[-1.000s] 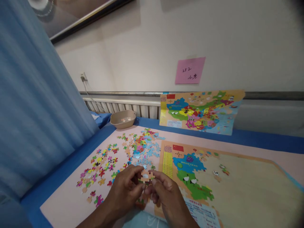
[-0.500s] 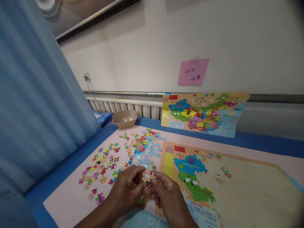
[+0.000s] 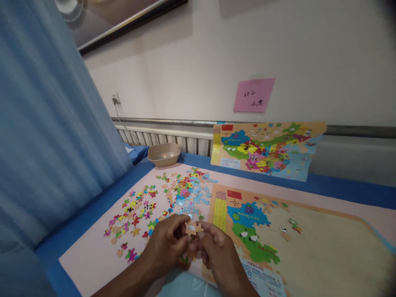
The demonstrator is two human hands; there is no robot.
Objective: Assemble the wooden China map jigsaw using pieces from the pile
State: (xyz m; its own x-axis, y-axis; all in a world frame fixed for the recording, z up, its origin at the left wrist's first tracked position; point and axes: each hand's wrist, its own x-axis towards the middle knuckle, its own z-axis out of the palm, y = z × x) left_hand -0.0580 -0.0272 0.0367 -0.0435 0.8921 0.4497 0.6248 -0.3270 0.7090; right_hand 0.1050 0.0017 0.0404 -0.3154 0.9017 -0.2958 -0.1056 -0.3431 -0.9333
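Between my two hands is an orange jigsaw piece [image 3: 192, 228] with a pale patch on it, raised over the pink sheet. My left hand [image 3: 167, 241] is closed, its thumb and fingers at the piece's left side. From the right, my right hand [image 3: 218, 247] pinches the same piece. Fingers hide its edges, so I cannot tell whether it is one piece or two joined. Just right of my hands lies the partly filled puzzle board [image 3: 324, 231], with map pieces set in its left part. Loose jigsaw pieces [image 3: 136, 220] spread across the sheet to the left.
A tan basket [image 3: 163, 154] holding a few pieces stands at the back. A printed map picture [image 3: 266, 150] leans against the wall, below a pink note [image 3: 254, 95]. The blue curtain [image 3: 62, 123] hangs at left. Pink sheet [image 3: 86, 255] covers the blue surface.
The head view has shifted slightly. Both hands stay almost in place, and the piece between them is turned a little, with the fingers covering more of its right edge.
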